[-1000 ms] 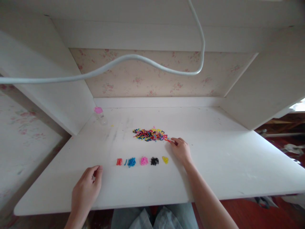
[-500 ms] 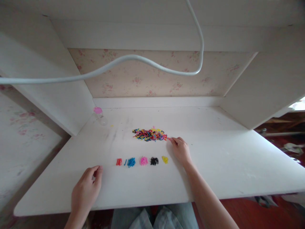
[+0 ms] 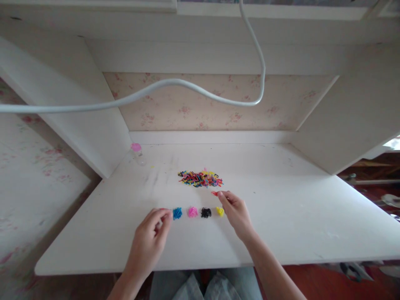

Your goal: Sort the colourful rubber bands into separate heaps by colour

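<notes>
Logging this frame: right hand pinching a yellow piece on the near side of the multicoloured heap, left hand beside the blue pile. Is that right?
The colour is wrong: the head view shows the right hand pinching a red piece, not a yellow one. It is on the near side of the multicoloured heap, and the left hand is beside the blue pile.

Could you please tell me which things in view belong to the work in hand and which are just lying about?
Apparently in use:
mixed-colour pile
blue pile, beside the left hand
pink pile
black pile
yellow pile
red piece, pinched in the right hand

Apparently just about:
pink-topped clear container
white cable
</notes>
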Demonstrator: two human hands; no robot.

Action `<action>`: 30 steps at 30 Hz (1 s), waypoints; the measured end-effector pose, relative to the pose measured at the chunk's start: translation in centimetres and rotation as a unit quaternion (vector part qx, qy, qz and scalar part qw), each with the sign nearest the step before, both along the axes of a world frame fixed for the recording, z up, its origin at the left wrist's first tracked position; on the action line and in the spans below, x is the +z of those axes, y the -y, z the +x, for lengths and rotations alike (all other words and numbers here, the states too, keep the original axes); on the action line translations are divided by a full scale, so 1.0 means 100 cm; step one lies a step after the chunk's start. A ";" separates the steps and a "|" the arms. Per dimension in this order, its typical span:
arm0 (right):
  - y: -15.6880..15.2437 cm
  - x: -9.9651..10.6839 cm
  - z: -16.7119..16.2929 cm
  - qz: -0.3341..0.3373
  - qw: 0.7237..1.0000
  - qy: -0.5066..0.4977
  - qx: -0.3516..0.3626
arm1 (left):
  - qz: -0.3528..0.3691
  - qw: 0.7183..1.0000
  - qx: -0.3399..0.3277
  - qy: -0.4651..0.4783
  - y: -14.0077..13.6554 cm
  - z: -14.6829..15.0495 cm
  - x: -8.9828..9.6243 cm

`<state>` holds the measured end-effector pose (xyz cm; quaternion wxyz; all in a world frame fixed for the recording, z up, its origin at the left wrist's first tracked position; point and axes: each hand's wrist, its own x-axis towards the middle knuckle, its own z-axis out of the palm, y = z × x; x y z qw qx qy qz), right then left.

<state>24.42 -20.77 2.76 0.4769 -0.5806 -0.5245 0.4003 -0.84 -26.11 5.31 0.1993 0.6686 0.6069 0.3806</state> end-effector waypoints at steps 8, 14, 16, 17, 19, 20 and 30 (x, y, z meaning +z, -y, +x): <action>0.042 0.011 -0.045 -0.003 0.993 -0.039 0.116 | -0.052 0.991 -0.100 0.075 0.000 0.049 -0.005; 0.046 0.004 -0.055 -0.014 0.990 -0.029 0.138 | -0.042 0.994 -0.083 0.054 0.009 0.038 -0.017; 0.046 0.002 -0.059 -0.014 0.990 -0.019 0.139 | -0.053 0.994 -0.077 0.049 0.011 0.034 -0.018; 0.046 0.001 -0.061 -0.014 0.990 -0.014 0.141 | -0.058 0.994 -0.076 0.049 0.012 0.033 -0.019; 0.046 -0.001 -0.064 -0.008 0.988 -0.003 0.153 | -0.061 0.994 -0.074 0.048 0.013 0.031 -0.021; 0.046 -0.001 -0.065 -0.004 0.987 0.004 0.159 | -0.059 0.995 -0.071 0.047 0.014 0.029 -0.022; 0.034 -0.002 -0.032 -0.012 0.995 0.032 0.089 | -0.015 0.989 0.112 -0.100 -0.004 -0.024 -0.044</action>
